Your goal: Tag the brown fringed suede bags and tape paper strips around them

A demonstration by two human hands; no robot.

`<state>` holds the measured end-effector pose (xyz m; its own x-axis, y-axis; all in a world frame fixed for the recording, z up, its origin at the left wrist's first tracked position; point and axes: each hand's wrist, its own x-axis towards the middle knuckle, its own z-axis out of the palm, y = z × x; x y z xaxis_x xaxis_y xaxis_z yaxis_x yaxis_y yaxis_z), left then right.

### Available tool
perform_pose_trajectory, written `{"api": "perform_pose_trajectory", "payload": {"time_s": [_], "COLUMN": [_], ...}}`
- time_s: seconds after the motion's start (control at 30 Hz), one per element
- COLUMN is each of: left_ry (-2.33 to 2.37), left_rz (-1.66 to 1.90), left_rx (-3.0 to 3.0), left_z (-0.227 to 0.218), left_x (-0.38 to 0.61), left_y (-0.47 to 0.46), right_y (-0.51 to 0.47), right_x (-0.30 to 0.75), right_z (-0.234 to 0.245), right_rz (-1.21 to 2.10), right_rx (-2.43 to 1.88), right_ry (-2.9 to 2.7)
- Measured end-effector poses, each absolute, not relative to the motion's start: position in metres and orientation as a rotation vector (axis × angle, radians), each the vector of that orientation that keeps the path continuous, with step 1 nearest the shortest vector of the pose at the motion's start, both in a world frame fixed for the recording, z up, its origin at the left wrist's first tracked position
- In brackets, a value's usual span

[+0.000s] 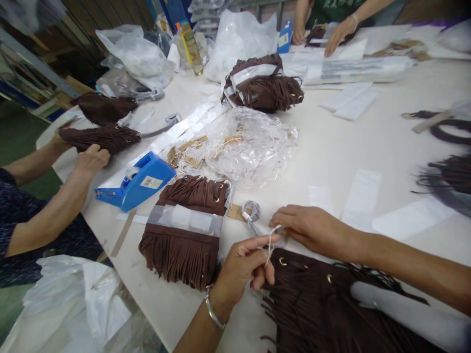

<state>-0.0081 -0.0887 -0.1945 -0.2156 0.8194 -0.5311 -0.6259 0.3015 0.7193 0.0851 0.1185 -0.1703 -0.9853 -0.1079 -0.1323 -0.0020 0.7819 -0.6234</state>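
Observation:
My left hand [241, 267] is closed in a pinch on a thin white string [270, 242] at the top edge of a brown fringed bag [320, 304] lying in front of me. My right hand [312, 228] pinches the same string from the other side, just above the bag's gold eyelets. A small tan tag with a grey looped cord [248, 213] lies on the table right beyond my fingers. A grey padded roll [405, 311] rests on the bag under my right forearm.
A wrapped fringed bag [187, 230] and a blue tape dispenser [142, 181] lie to the left. A clear plastic bag holding tags [250, 144] sits mid-table. Another person's hands [90, 157] work a fringed bag at left; a third person's hand [340, 32] is at the far end.

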Motion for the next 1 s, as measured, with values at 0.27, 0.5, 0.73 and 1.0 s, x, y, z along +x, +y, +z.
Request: {"api": "perform_pose_trajectory", "payload": {"time_s": [0.27,0.5,0.73,1.0], "left_ry": [1.346,1.634,1.981,2.171], "left_rz": [1.516,1.597,1.398,1.246], "left_rx": [0.193,0.174,0.591,0.852], "left_z": [-0.198,-0.190,-0.175,-0.179], "left_x": [-0.001,0.017,0.020,0.016], "left_y": [-0.090,-0.080,-0.068,-0.063], "right_y": [0.123,0.125,0.112,0.103], "right_x": [0.082,0.086,0.086,0.081], "right_z": [-0.190,-0.178,-0.151,-0.138], "right_rz": [-0.593,-0.809,-1.314,-1.920], "right_rx": [-0.067,0.210,0.162,0.207], "right_ry": [2.877,2.683,2.600,1.939]}}
